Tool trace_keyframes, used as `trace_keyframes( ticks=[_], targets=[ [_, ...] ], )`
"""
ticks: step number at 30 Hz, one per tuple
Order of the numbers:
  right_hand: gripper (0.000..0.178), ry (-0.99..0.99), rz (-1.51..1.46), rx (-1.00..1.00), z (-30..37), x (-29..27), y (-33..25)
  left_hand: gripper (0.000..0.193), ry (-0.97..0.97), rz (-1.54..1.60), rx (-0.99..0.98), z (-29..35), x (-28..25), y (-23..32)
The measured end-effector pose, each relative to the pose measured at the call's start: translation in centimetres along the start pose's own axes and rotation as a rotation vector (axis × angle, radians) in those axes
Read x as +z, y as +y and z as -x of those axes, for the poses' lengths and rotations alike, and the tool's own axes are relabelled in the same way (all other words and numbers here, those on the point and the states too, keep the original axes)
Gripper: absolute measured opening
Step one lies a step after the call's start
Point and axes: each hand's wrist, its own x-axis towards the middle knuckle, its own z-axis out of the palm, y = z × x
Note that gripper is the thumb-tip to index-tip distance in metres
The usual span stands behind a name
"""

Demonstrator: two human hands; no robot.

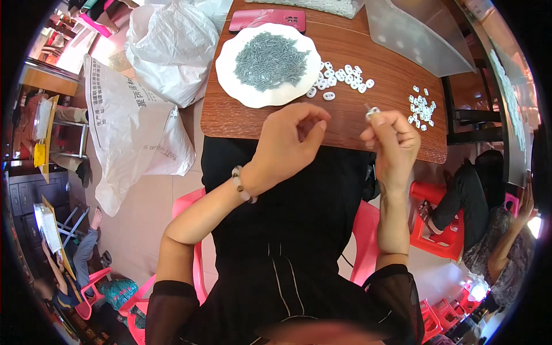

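On the brown worktop, a scalloped white plate of grey pins lies just ahead of the left hand, whose fingers curl nearly closed; whether they hold anything, I cannot tell. The right hand pinches a small white piece, right of the left fingers, its thin pin pointing forward and slightly left.
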Motion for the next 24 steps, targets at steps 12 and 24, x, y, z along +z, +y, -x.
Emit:
trace_keyframes(
  ticks=[12, 24],
  targets=[
    [0.013, 0.123, -0.107, -0.162, -0.2, -2.7, -1.5, 0.025, 0.018, -0.672, 0.506, -9.5, 6.6, -1.8],
    [0.015, 0.121, -0.097, -0.161, -0.6, -3.4, -1.5, 0.018, -0.05, -0.798, 0.515, -10.9, 7.3, -2.2]
  ],
)
